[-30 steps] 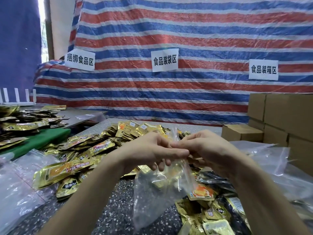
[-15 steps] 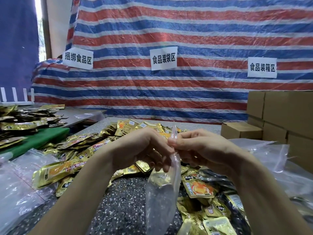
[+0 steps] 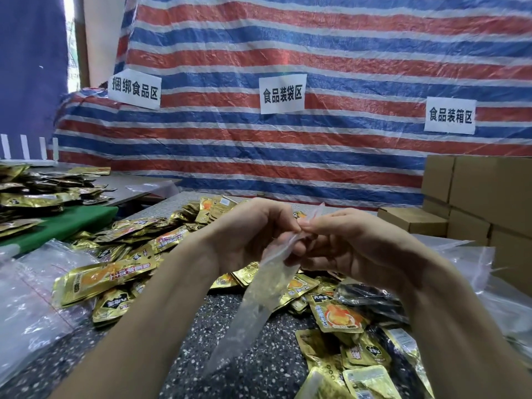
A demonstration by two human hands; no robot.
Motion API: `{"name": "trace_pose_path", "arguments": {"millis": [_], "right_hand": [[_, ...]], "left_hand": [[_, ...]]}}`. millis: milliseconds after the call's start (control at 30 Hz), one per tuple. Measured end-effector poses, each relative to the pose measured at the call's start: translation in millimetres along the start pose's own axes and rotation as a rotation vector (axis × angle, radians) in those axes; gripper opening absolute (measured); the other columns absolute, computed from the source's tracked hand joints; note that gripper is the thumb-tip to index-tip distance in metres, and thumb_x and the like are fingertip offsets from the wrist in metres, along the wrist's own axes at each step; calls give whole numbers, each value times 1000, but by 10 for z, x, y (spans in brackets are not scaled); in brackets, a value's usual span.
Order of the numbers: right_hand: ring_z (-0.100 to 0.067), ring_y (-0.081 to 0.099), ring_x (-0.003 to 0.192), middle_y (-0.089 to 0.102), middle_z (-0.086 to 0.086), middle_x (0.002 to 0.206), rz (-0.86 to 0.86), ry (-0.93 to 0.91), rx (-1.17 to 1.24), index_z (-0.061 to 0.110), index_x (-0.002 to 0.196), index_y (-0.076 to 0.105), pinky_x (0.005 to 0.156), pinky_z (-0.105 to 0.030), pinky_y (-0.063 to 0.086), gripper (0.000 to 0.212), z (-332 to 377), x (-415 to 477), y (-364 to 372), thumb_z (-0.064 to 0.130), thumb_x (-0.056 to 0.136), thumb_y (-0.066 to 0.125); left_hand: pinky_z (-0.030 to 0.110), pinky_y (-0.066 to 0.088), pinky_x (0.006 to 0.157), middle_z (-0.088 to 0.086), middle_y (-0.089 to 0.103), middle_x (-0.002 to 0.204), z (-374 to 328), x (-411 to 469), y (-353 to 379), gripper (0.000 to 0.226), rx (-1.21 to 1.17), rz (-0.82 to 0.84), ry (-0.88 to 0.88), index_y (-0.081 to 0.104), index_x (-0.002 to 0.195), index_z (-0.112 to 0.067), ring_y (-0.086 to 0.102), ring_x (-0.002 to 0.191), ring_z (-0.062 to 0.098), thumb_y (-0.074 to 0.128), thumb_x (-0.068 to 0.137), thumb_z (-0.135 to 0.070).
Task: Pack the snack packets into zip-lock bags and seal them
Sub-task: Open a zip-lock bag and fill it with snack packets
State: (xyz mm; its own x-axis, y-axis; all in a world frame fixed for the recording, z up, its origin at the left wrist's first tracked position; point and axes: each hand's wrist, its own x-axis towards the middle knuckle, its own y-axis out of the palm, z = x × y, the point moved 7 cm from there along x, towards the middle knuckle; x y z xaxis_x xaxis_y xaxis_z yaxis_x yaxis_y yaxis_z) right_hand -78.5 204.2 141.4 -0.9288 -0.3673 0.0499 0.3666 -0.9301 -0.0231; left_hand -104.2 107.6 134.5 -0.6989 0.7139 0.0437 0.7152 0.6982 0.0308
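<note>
**A:** So, are both hands on it?
**B:** Yes, the left hand (image 3: 247,234) and right hand (image 3: 354,246) pinch the mouth of the zip-lock bag (image 3: 259,300), which hangs edge-on below the grip
**A:** Any risk?
**B:** Slippery film, I'd say. Fingers sliding off the zip track could leave a gap, and snack packets (image 3: 109,277), heaped beneath the grip, would spill out later

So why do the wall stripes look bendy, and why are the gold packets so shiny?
Head view: the wide-angle lens bows the striped tarp near the edges; foil snack packets glint with reflected light; the clear zip-lock bag, pinched by the left hand and right hand, looks hazy and slightly blurred.
</note>
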Motion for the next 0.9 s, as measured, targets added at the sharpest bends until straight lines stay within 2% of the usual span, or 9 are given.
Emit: {"name": "trace_pose_path", "arguments": {"millis": [133,233,500,633,700,733,800,833,900], "right_hand": [[-24,75,72,74,-17,78,14,6,83,1,78,80,65,-28,61,16,-17,14,19,14,68,78],[-26,75,73,73,-19,78,11,14,114,-2,79,79,68,-30,62,28,-34,24,15,15,57,82],[-26,74,69,71,-23,77,-68,39,168,-6,72,76,63,-32,62,10,-35,-19,-5,2,66,73],[-31,75,79,72,-27,89,-98,43,192,-10,77,72,69,-34,63,13,-17,-72,-51,-1,68,71],[-35,74,92,71,-30,103,-119,12,239,-5,68,74,75,-39,63,8,56,-140,-122,-3,61,77],[-34,73,93,72,-27,103,-144,-7,199,0,62,73,76,-41,63,7,95,-168,-172,0,57,79],[-28,72,82,73,-20,88,-224,-28,11,8,56,71,76,-42,63,15,150,-198,-284,0,67,76],[-26,71,76,71,-17,82,-281,-12,-89,10,57,70,76,-41,62,21,148,-204,-348,1,76,71],[-21,66,67,69,-13,76,-372,48,-263,9,68,68,67,-36,57,15,129,-222,-411,8,83,66]], "left_hand": [[21,51,51,5,60,52,0,-6,32,20,-52,31,-6,62,60,-4,55,45,14,44,67,-9],[19,50,47,6,60,52,-12,-13,29,20,-80,24,-2,62,58,-3,56,43,14,44,66,-8],[19,50,44,6,60,52,-17,-24,44,10,-77,8,13,55,66,0,56,41,13,46,65,-4],[23,45,49,15,54,63,-24,-25,-160,8,-91,-132,47,57,65,0,51,49,16,53,59,-3],[22,36,47,11,49,61,-90,-85,-411,6,-96,-283,102,54,57,-8,44,48,13,55,63,-6],[19,36,44,5,48,57,-119,-129,-541,19,-45,-339,133,52,52,-14,44,46,12,54,70,-7],[18,38,41,0,50,54,-209,-199,-647,32,135,-378,173,53,52,-19,45,44,10,53,83,-9],[18,37,40,0,51,53,-263,-238,-634,36,232,-388,183,55,50,-20,45,44,10,53,84,-10],[18,33,39,-1,50,50,-364,-305,-630,41,371,-454,209,56,42,-20,43,41,10,56,82,-13]]}}
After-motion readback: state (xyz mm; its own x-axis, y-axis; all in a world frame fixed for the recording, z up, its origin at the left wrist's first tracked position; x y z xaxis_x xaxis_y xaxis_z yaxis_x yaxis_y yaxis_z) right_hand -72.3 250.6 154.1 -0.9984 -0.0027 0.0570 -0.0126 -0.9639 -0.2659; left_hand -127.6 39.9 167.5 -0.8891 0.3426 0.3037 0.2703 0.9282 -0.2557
